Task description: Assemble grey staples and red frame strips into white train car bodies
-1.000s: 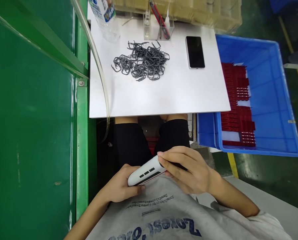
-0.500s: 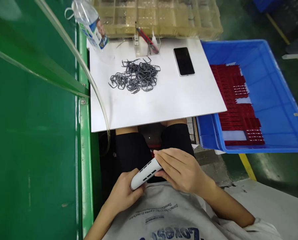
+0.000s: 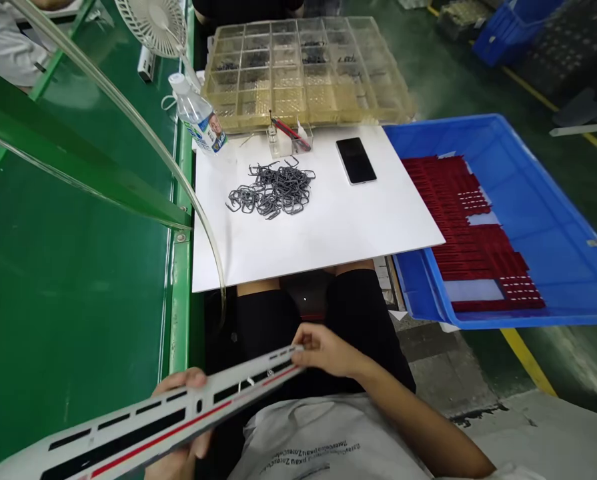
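Observation:
A long white model train car (image 3: pixel 208 407) with black windows and a red stripe lies slantwise above my lap, its rounded nose toward the lower left. My left hand (image 3: pixel 175 461) is closed around its middle, thumb and fingers on opposite sides. The fingers of my right hand (image 3: pixel 328 351) pinch its far end, near my knees. Beyond my knees, a pile of dark grey bent clip-like pieces (image 3: pixel 278 190) rests on the white board (image 3: pixel 328 237), apart from both hands.
A phone (image 3: pixel 356 161), a water bottle (image 3: pixel 198 117) and a small clear holder with tools (image 3: pixel 288 141) stand on the board. Behind is a compartment tray (image 3: pixel 303 97). At right, a blue bin (image 3: pixel 533 200) holds dark red strips (image 3: pixel 443 220). A clear hose (image 3: pixel 143 127) crosses the left side.
The train car has swung toward the lower left and now shows its long windowed side. My left hand has moved left and down along with it. The view has tilted upward.

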